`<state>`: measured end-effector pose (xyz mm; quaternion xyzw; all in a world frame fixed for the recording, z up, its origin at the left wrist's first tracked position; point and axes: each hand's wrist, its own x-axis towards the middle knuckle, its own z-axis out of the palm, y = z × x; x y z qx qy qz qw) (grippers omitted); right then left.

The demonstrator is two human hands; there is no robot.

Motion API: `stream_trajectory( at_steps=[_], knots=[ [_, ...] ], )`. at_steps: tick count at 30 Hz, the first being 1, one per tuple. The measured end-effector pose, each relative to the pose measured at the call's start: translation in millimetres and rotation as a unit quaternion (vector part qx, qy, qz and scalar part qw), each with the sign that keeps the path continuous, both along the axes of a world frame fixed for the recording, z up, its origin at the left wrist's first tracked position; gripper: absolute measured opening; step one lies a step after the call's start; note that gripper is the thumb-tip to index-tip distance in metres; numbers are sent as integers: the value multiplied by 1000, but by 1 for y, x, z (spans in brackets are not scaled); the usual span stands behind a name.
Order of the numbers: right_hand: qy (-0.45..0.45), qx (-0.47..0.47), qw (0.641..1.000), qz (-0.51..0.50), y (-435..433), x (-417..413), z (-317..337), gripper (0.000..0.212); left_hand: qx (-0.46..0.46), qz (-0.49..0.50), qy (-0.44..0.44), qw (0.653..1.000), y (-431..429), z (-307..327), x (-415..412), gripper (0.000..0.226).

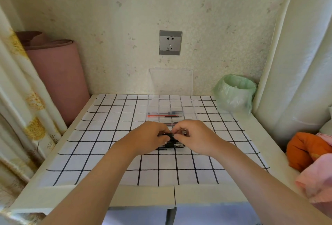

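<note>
On a white table [255, 135] spread with a black-and-white checked cloth [107, 144], the left hand [149, 136] and the right hand [195, 135] met above a cluster of black pens [172, 145]. The fingers of both were curled and pinched a dark piece of that cluster between them; the hands hid exactly what it was. Just behind them stood a clear plastic box [188, 110], its lid [170, 81] upright against the wallpapered wall, with a red pen [158, 116] lying inside. A wall socket [170, 42] sat above it. A bin lined with a green bag [235, 93] stood at the table's far right corner, and a rolled pink mat [57, 74] leaned at the left.
</note>
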<state>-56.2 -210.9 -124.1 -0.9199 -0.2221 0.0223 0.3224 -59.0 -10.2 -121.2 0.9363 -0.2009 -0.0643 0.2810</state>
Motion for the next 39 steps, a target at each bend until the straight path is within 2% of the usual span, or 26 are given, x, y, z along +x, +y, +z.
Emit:
stream_trajectory(
  at_steps=[2, 6, 14, 21, 23, 27, 31, 33, 35, 39],
  knots=[
    [0, 9, 1000, -8, 1, 0, 0, 18, -5, 3, -3, 1000, 1, 2, 0, 16],
    [-23, -35, 999, -22, 0, 3, -1, 15, -13, 4, -17, 1000, 4, 4, 0, 19],
    [-87, -18, 996, 5, 11, 2, -2, 18, -19, -1, -63, 998, 13, 9, 2, 20],
    [12, 50, 999, -1, 17, 3, -4, 27, -32, -29, -123, 991, 18, 9, 4, 15],
    [17, 43, 999, 4, 21, 3, -4, 29, -31, -18, -121, 992, 19, 11, 5, 18],
    [-27, 3, 1000, -8, 27, 9, -4, 17, -4, 19, -104, 994, 23, 11, 12, 21],
    [-69, -3, 996, -59, 28, 24, -2, 22, 16, 90, -191, 977, 36, 6, 25, 35],
    [-96, -9, 990, -103, 25, 36, -1, 20, -9, 138, -212, 967, 43, -1, 32, 44],
    [-116, -6, 982, -147, 23, 50, -1, 19, -29, 169, -190, 967, 48, -10, 38, 50],
    [-127, -36, 974, -184, 19, 83, -6, 18, -2, 167, -124, 978, 47, -27, 42, 59]
  ],
)
